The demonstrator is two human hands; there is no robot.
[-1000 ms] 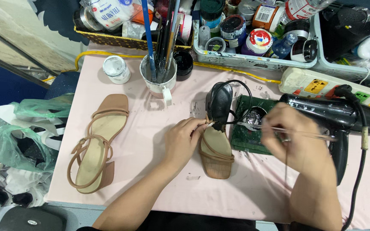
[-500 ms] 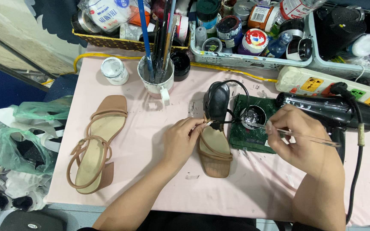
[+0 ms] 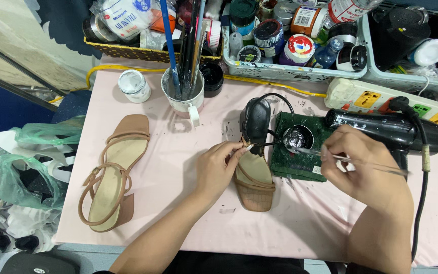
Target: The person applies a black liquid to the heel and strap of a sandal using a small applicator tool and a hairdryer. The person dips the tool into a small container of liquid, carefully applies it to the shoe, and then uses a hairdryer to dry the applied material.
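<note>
A tan strappy sandal (image 3: pixel 253 178) with a dark heel end lies in the middle of the pink table (image 3: pixel 178 203). My left hand (image 3: pixel 220 168) pinches one of its thin straps at the sandal's left side. My right hand (image 3: pixel 363 170) holds a thin clear brush (image 3: pixel 351 161), whose tip rests in a small round tin (image 3: pixel 298 138) standing on a dark green cloth (image 3: pixel 295 157) just right of the sandal. The matching sandal (image 3: pixel 111 175) lies apart at the table's left.
A black hair dryer (image 3: pixel 389 131) and a power strip (image 3: pixel 376 99) lie at the right. A white mug of brushes (image 3: pixel 183 94), a small white jar (image 3: pixel 134 85) and trays of paint pots (image 3: pixel 290 38) line the back edge. Plastic bags (image 3: pixel 11 177) hang at the left.
My right hand has shifted slightly left, bringing the brush tip into the tin. My left hand stays on the sandal's strap.
</note>
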